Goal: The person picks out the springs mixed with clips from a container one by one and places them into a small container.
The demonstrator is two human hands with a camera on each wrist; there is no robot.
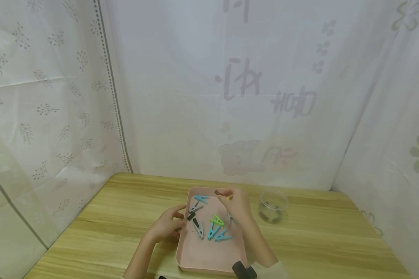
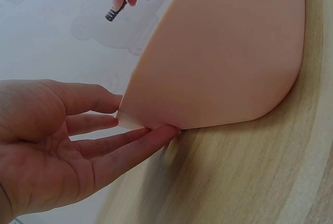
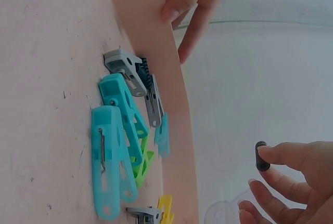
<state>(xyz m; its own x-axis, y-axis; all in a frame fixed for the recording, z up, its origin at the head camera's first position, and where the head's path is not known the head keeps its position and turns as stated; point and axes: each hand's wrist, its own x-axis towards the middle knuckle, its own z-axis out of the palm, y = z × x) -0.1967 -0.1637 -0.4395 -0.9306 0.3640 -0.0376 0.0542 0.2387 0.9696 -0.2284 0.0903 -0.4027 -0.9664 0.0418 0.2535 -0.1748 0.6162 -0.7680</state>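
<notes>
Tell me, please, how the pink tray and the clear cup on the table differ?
The pink tray is opaque, shallow and rectangular; the clear cup is see-through, round and smaller. The tray holds several clothespins and the left hand touches its rim; no hand touches the cup. Both stand on the wooden table.

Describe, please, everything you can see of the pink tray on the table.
The pink tray is a shallow rectangle with rounded corners and a low rim, matte, plastic by its look. It lies flat on the wooden table and holds loose clothes pegs in blue, green and grey. The left hand touches its left rim with straight fingers.
</notes>
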